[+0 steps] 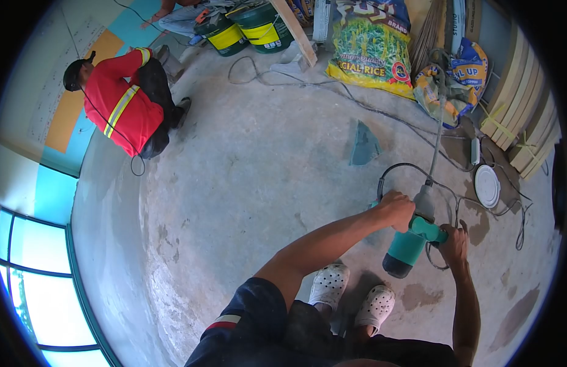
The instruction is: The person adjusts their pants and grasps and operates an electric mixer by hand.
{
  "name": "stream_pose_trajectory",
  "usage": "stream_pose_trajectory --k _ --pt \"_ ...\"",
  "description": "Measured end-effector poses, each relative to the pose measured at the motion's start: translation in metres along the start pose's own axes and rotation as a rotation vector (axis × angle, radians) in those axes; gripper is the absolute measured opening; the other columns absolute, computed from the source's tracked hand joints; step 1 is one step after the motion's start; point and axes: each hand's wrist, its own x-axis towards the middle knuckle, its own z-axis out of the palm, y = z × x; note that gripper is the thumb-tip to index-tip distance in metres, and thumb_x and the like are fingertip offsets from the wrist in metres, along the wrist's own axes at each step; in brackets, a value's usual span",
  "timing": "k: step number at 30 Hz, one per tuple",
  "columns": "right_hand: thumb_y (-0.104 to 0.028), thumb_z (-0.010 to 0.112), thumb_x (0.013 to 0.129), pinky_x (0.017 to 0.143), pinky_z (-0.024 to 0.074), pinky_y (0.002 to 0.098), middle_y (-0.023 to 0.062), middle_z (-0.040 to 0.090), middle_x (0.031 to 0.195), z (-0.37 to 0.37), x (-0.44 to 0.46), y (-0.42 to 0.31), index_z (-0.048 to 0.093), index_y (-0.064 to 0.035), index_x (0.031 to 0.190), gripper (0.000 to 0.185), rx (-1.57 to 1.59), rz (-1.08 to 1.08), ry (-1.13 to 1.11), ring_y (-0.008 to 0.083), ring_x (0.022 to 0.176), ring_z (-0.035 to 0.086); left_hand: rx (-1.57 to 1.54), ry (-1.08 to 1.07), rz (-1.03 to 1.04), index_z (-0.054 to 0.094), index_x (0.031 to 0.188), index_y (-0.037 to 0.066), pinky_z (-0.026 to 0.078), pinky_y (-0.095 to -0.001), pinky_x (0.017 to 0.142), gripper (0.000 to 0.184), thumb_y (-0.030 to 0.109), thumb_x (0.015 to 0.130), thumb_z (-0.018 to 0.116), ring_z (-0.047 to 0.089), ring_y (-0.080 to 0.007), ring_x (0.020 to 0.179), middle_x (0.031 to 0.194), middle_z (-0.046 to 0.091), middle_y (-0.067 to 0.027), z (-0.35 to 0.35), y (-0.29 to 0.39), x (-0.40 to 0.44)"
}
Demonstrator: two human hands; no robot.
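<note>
A teal and black power mixer (403,249) hangs in front of my legs, held by both hands. My left hand (396,210) is closed around its left handle, and my right hand (455,246) grips the right handle. From the grey collar a long thin shaft (441,119) runs away from me toward an open blue and yellow bag (427,92). The paddle end is hard to make out against that bag. A black cord (398,165) loops from the mixer near my left hand.
A rice sack (370,52), dark green buckets (259,27) and stacked boards (516,92) stand at the back. A white lid (487,186), a teal offcut (364,145) and loose cables lie on the concrete. A person in red (121,101) squats at left; another person's hand (153,20) shows beyond.
</note>
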Motion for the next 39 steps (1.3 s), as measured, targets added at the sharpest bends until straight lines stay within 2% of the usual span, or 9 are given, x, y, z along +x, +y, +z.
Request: stream_pose_trajectory --k 11,18,39 --pt "-0.016 0.078 0.066 0.102 0.0383 0.0457 0.0161 0.067 0.073 0.006 -0.002 0.007 0.069 -0.0059 0.083 0.022 -0.011 -0.002 -0.001 0.0361 0.071 0.063 -0.003 -0.041 -0.027 0.069 0.094 -0.001 0.051 -0.0394 0.084 0.035 0.015 0.064 0.062 0.066 -0.0313 0.097 0.100 0.068 -0.0190 0.002 0.000 0.003" --pt "-0.017 0.079 0.065 0.103 0.0380 0.0445 0.0156 0.067 0.074 0.013 -0.003 0.015 0.069 -0.0060 0.083 0.023 -0.016 -0.057 0.060 0.0357 0.072 0.064 -0.004 -0.049 -0.025 0.068 0.094 -0.001 0.052 -0.0395 0.083 0.035 0.017 0.064 0.063 0.066 -0.0310 0.097 0.100 0.068 -0.0182 0.001 -0.001 0.004" --pt "-0.014 0.078 0.066 0.103 0.0375 0.0446 0.0170 0.067 0.072 0.004 0.000 0.006 0.069 -0.0051 0.083 0.021 0.010 -0.016 0.027 0.0366 0.070 0.064 0.000 -0.035 -0.017 0.070 0.088 0.000 0.053 -0.0401 0.078 0.031 0.015 0.062 0.062 0.067 -0.0319 0.092 0.093 0.069 -0.0188 0.003 -0.002 0.006"
